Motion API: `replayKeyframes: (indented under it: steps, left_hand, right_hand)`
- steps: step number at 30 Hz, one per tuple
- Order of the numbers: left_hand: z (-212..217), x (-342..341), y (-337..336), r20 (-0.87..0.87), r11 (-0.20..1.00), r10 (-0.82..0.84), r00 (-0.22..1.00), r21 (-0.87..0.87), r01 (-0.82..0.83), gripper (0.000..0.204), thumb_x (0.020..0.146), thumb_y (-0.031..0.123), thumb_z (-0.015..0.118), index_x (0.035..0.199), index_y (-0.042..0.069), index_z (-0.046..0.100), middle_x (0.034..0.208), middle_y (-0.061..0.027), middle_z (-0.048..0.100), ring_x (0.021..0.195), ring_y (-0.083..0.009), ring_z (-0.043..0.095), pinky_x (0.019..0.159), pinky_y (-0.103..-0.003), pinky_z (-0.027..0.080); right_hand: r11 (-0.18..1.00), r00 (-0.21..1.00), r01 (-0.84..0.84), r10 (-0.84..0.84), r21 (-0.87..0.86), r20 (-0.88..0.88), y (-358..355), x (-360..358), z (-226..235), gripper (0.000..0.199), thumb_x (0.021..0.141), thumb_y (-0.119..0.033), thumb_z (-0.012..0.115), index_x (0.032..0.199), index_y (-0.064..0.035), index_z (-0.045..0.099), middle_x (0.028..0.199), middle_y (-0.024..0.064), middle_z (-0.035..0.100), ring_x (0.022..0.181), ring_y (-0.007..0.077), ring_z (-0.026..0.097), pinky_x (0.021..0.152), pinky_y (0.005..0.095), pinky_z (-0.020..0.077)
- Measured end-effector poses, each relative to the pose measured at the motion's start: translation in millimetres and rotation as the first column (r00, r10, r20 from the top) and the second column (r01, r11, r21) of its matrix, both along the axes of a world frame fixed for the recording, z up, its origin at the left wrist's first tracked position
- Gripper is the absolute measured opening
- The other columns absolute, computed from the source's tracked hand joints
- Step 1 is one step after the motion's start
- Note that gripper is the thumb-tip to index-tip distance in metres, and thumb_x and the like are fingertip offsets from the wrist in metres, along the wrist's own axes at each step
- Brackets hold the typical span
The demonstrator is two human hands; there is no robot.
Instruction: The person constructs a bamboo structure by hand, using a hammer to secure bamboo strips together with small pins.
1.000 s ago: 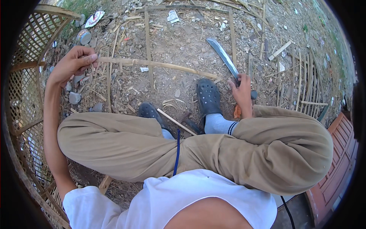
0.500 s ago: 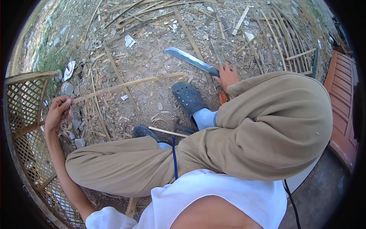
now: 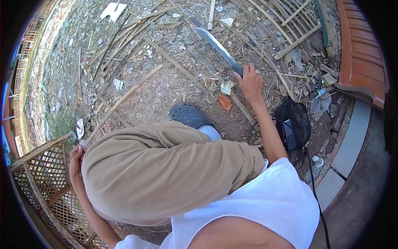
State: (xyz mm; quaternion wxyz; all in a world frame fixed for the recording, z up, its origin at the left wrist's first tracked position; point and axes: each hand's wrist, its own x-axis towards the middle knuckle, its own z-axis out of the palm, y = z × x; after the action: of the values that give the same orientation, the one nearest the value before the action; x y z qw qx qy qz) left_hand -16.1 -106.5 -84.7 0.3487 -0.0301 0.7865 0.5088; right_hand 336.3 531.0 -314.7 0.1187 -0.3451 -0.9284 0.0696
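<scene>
My left hand (image 3: pixel 76 159) is at the left, partly hidden behind my bent knee, its fingers closed on one end of a long bamboo strip (image 3: pixel 124 98). The strip slants away over the ground to the upper right. With my right arm stretched forward, my right hand (image 3: pixel 251 85) grips the dark handle of a machete (image 3: pixel 217 46). Its blade points to the upper left, low over the littered ground. A dark clog (image 3: pixel 190 115) on one foot shows just beyond my knee.
A wooden lattice panel (image 3: pixel 45 182) leans close by my left arm. To my right lie a black mesh bag (image 3: pixel 295 124) with a cable and a reddish-brown ridged panel (image 3: pixel 362 50). Cut bamboo strips (image 3: pixel 286 20), stones and scraps litter the ground ahead. An orange scrap (image 3: pixel 225 103) lies below the machete.
The view has swung rightward. My knees have shifted left and now cover part of the left hand. My right forearm has come out from behind the leg, still gripping the machete.
</scene>
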Motion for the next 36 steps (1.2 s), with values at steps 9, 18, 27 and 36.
replayKeyframes:
  steps: [9,18,27,36]
  left_hand:
    - [0.0,10.5,-1.4,-0.017,0.991,-0.092,0.996,0.099,0.093,0.029,0.111,0.029,0.059,0.095,0.005,0.062,0.066,0.0071,0.045,0.055,-0.0026,0.038,0.053,-0.020,0.032]
    - [-3.4,18.3,-7.5,-0.020,0.999,-0.041,0.999,-0.036,0.040,0.030,0.109,0.030,0.063,0.095,0.003,0.065,0.067,0.0057,0.048,0.054,-0.0039,0.039,0.051,-0.021,0.031]
    - [-24.2,9.4,45.2,0.081,0.977,-0.207,0.975,-0.030,0.210,0.027,0.109,0.027,0.063,0.092,0.007,0.067,0.068,0.0066,0.049,0.056,-0.0034,0.040,0.051,-0.022,0.029]
    - [-157.7,9.7,-3.6,0.281,0.986,-0.089,0.955,0.162,0.044,0.034,0.107,0.036,0.066,0.095,0.004,0.067,0.066,0.0056,0.047,0.057,-0.0047,0.040,0.053,-0.023,0.031]
  right_hand:
    - [0.996,0.996,0.074,-0.072,-0.042,0.047,28.1,22.5,-24.1,0.040,0.098,-0.033,0.074,0.117,-0.0014,0.058,0.112,0.0182,0.058,0.094,0.0418,0.068,0.086,0.0531,0.0491]
    - [0.889,0.918,-0.147,-0.041,-0.434,-0.395,-28.3,-52.8,-5.9,0.035,0.105,-0.026,0.068,0.127,-0.0014,0.057,0.113,0.0153,0.059,0.094,0.0284,0.068,0.082,0.0429,0.0552]
    - [-0.053,0.916,-0.386,-0.135,-0.921,-0.377,-73.4,-159.8,9.4,0.037,0.114,-0.037,0.052,0.121,-0.0021,0.061,0.093,0.0024,0.063,0.074,0.0134,0.067,0.062,0.0283,0.0519]
    - [0.770,0.857,-0.513,0.486,-0.379,-0.173,-92.2,-164.8,8.0,0.021,0.092,-0.007,0.073,0.113,-0.0053,0.072,0.117,0.0155,0.060,0.116,0.0362,0.053,0.104,0.0489,0.0414]
